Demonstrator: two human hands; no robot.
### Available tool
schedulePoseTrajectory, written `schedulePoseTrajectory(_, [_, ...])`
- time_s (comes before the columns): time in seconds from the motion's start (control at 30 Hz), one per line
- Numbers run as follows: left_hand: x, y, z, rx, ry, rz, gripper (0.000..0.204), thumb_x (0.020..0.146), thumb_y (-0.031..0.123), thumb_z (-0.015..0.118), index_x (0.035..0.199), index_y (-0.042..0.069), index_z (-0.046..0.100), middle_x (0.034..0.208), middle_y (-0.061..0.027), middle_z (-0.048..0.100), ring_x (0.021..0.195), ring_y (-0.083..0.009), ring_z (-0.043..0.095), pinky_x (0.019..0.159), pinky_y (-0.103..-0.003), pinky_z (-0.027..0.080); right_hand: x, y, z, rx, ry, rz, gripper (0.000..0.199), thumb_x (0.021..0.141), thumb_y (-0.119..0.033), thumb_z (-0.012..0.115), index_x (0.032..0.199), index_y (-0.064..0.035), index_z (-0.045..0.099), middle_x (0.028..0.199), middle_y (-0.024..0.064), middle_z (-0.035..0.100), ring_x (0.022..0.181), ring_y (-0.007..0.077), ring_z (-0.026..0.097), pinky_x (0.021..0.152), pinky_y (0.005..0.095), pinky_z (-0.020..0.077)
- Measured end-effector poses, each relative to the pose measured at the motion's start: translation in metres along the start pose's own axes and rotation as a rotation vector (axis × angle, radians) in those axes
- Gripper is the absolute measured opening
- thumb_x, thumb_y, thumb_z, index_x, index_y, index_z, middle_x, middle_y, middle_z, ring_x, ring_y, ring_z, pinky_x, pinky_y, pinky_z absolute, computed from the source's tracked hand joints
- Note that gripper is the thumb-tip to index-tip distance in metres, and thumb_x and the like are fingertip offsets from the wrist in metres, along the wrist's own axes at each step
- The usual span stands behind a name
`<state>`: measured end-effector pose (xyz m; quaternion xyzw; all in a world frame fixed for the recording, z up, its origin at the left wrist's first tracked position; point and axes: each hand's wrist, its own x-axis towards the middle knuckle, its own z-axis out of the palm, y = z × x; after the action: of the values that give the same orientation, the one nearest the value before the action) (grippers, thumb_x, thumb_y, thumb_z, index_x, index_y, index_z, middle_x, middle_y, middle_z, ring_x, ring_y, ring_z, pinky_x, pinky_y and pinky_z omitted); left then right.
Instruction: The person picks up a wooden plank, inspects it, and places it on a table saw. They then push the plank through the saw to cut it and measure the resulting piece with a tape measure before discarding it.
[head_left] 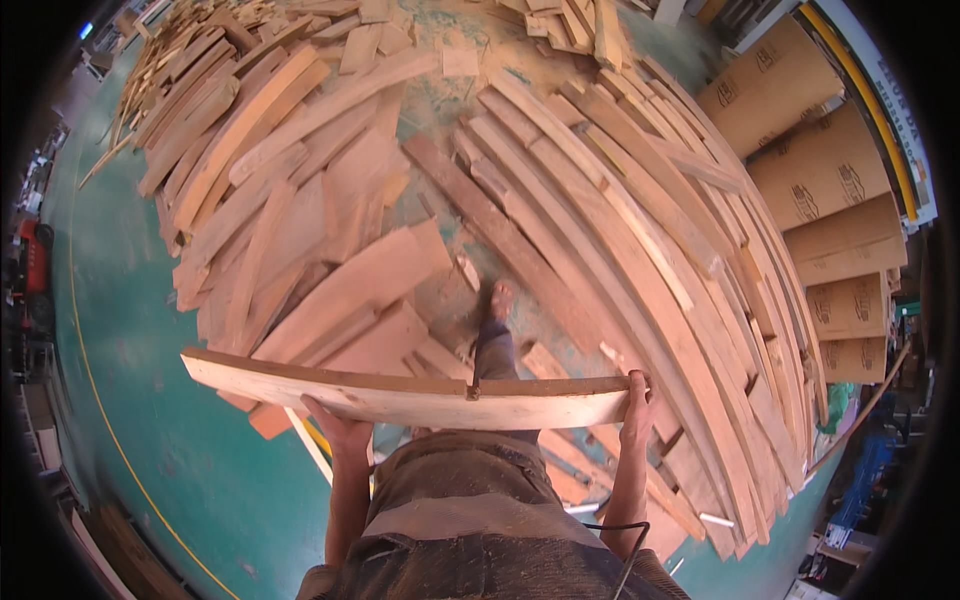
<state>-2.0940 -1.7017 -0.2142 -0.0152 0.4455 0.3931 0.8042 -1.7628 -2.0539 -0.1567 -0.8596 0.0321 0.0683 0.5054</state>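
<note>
A long pale wooden board (560,408) lies crosswise in front of my waist, its left end reaching well past my left hand. Its upper edge is darker and has a small notch right of the middle. Near the left third, my left hand (338,428) grips it from below, the fingers partly hidden by the wood. My right hand (638,408) clasps the right end, with fingertips showing over the top edge. Beyond the board, a loose heap of planks and offcuts (290,190) lies to the left. Long planks (610,220) lie stacked side by side to the right.
Cardboard boxes (820,165) stand in a row at the far right, beside the long planks. My foot (502,298) is in the narrow gap between the two wood piles. A yellow line (112,440) runs along the green floor (230,500) at left. Sawdust covers the floor ahead.
</note>
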Motion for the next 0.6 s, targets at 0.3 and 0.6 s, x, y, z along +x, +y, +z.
schedulePoseTrajectory(0.3, [0.108,-0.076,0.196,0.143,-0.045,0.094,0.071,0.097,0.072,0.04,0.14,0.016,0.046,0.134,-0.007,0.053,0.123,-0.025,0.05,0.112,-0.046,0.037,0.242,-0.082,0.081,-0.201,-0.086,0.17,0.062,0.09,-0.049,0.065,0.111,0.009,0.068,0.085,0.0158,0.065,0.079,0.0214,0.061,0.073,0.0357,0.049])
schedulePoseTrajectory(0.6, [0.203,-0.128,0.345,0.089,-0.144,0.128,0.07,0.094,0.074,0.042,0.135,0.018,0.05,0.127,-0.0053,0.056,0.117,-0.0255,0.052,0.106,-0.048,0.041,0.418,-0.186,0.118,-0.1,0.014,0.014,0.063,0.088,-0.052,0.065,0.107,0.0079,0.07,0.076,0.0111,0.063,0.07,0.018,0.056,0.064,0.0342,0.0453])
